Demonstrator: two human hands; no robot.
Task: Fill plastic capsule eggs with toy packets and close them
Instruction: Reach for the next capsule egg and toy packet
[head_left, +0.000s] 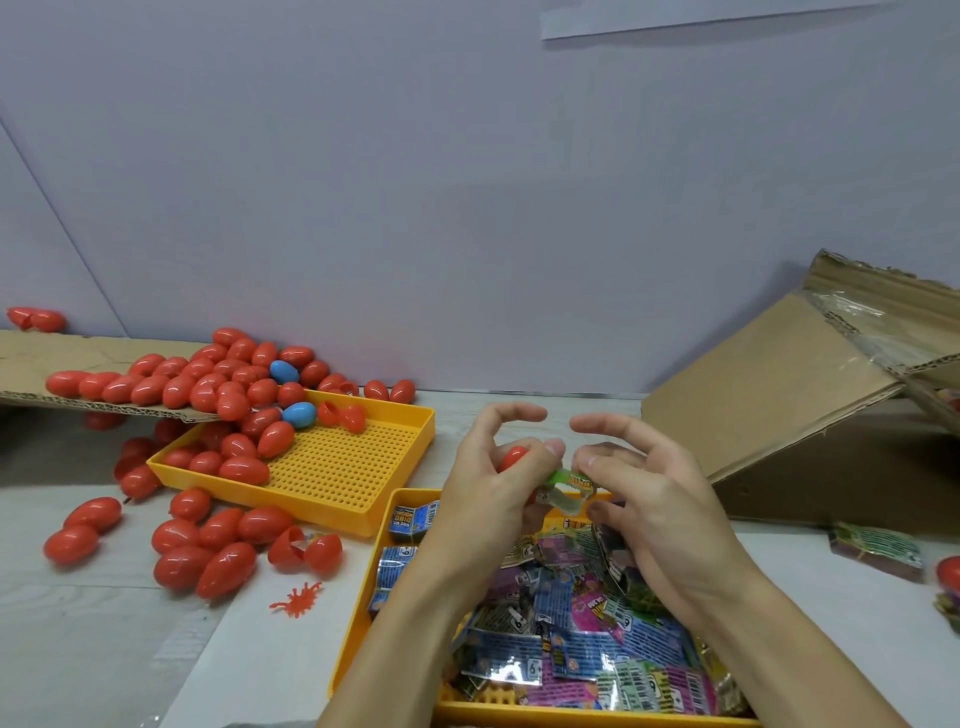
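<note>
Left hand (491, 480) grips a red capsule egg (514, 457). Right hand (641, 483) pinches a green toy packet (569, 486) at the egg's 3 o'clock, touching it. Both are held above the yellow packet tray (363, 613). Closed eggs (208, 379) are heaped at 10 o'clock.

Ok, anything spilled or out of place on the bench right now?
Yes. Red eggs lie loose on the table left of the perforated tray, one split open. A small red splat toy lies loose beside the packet tray.
</note>
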